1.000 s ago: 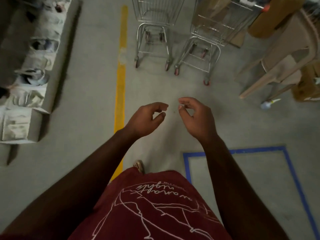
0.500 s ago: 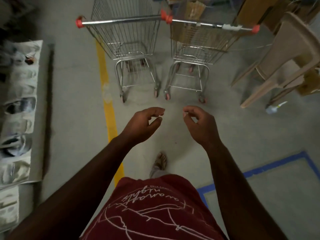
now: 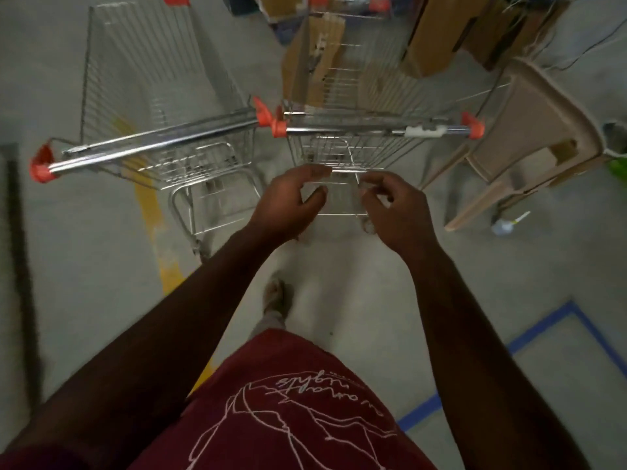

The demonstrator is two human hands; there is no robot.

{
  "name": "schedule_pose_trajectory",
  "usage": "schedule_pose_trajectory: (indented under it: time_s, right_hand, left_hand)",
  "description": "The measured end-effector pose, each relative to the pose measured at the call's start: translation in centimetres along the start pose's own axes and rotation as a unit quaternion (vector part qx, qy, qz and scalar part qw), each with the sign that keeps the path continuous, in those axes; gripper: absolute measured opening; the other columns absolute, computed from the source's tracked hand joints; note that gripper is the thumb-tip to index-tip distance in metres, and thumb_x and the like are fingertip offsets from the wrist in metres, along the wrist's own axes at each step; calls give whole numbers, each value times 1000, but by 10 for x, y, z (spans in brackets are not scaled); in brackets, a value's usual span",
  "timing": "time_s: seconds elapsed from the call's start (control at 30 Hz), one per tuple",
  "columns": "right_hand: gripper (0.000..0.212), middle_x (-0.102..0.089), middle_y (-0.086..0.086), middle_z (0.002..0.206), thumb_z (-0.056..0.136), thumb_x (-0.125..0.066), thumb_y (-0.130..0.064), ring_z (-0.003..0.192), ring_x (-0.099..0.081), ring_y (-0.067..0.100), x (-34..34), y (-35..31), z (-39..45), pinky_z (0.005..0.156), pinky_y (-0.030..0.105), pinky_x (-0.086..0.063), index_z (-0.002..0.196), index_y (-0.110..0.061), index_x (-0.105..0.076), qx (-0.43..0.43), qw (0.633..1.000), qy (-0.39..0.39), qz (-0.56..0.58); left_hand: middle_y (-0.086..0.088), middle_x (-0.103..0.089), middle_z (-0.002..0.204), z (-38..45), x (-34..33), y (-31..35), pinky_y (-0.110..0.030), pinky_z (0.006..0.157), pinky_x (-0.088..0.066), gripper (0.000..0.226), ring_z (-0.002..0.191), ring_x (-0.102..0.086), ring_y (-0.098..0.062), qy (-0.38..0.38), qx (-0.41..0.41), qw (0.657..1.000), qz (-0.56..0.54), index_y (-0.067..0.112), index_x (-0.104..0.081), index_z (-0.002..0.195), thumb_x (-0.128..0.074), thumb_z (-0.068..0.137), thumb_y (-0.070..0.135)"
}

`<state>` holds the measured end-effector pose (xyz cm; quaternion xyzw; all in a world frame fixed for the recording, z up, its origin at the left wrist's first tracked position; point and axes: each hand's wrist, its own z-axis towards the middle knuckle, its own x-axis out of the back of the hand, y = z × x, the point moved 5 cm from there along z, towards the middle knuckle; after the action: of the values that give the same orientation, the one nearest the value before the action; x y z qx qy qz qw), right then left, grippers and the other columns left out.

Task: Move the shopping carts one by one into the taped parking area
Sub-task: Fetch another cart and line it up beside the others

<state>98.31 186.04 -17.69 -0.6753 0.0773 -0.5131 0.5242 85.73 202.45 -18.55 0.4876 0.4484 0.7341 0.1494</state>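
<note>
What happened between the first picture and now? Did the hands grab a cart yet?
The person walked up to the two carts, so both look much nearer. The left hand and right hand have come forward toward the right cart's handle but hold nothing yet. The left cart and the blue tape stayed put.

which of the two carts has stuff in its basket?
The right cart, the one straight ahead of both hands: cardboard pieces stand in its basket, beside the beige plastic chair. The left cart, over the yellow line, shows only bare wire.
</note>
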Motion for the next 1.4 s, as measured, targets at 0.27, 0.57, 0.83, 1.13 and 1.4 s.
schedule_pose_trajectory:
  time_s: [0.27,0.57,0.83,1.13,1.4]
  right_hand:
    - [33,-71,-8,126,97,-63,-32,118,-63,10,-29,-4,151,102,27,-48,127,-22,-71,13,997,39,-62]
    - [79,-4,7,176,98,-50,-54,159,-8,41,-43,88,276,127,61,-18,164,-25,-20,-236,875,-233,-352]
    - [80,-40,7,162,75,-39,-55,155,-26,32,-43,83,247,126,60,-10,150,-26,-45,-217,875,-207,-381]
    - [82,-36,5,166,81,-44,-60,154,-28,33,-35,74,140,124,55,-17,155,-26,-41,-237,874,-205,-372]
    - [79,-44,1,161,78,-50,-56,151,-34,29,-29,66,-5,124,53,-23,152,-26,-47,-243,901,-186,-306]
  left_hand:
    - [-11,-73,122,156,6,-42,5,107,6,32,112,-70,-27,24,-60,994,85,4,-70,123,-73,92,11]
    - [-15,-64,134,247,-45,-88,-54,113,-34,72,127,-57,-34,-184,30,934,304,11,-58,135,-26,101,65]
    - [-17,-56,143,232,-39,-89,-48,113,-34,61,133,-51,-35,-204,26,938,279,10,-57,137,-47,96,54]
    - [-14,-66,131,154,-37,-74,-54,105,-43,69,121,-60,-37,-238,48,927,285,30,-52,137,-41,85,74]
    - [-3,-61,142,22,-37,-47,-68,109,-29,70,131,-55,-30,-273,51,910,309,40,-47,140,-36,83,78]
